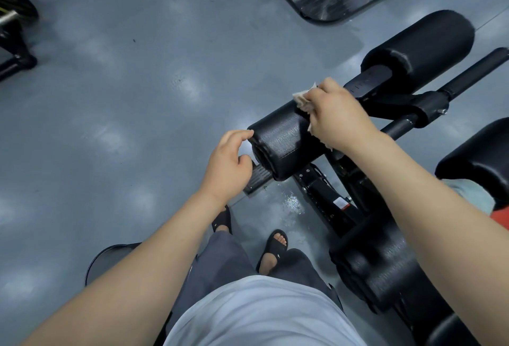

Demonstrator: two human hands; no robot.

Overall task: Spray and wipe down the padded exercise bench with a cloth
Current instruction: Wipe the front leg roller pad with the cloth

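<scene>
- Two bare hands work at one black roller pad (pixel 283 136) of the padded exercise bench, which stands on a grey floor (pixel 110 84) toward the right side of the view.
- The right hand (pixel 338 114) has its fingers closed over a pale cloth (pixel 301 97), pressing it onto the top of the roller near the frame arm.
- The left hand (pixel 228 164) holds nothing; its fingers (pixel 242 133) are loosely curled and part open, the tips touching the roller's outer end as if to steady it.
- The step in hand looks like wiping, not spraying: no spray bottle shows anywhere in view.
- A second roller pad (pixel 424 48) sits farther along the frame, well apart from the cloth, and a larger cushion (pixel 479 158) lies at the right edge; both look untouched by either hand just now.
- The next move likely calls for drawing the cloth round the roller's curve and end cap, with the left hand stopping it from turning.
- A small red-and-white sticker (pixel 341 203) sits low on the frame; its print is too small to read, and no brand name is legible.
</scene>
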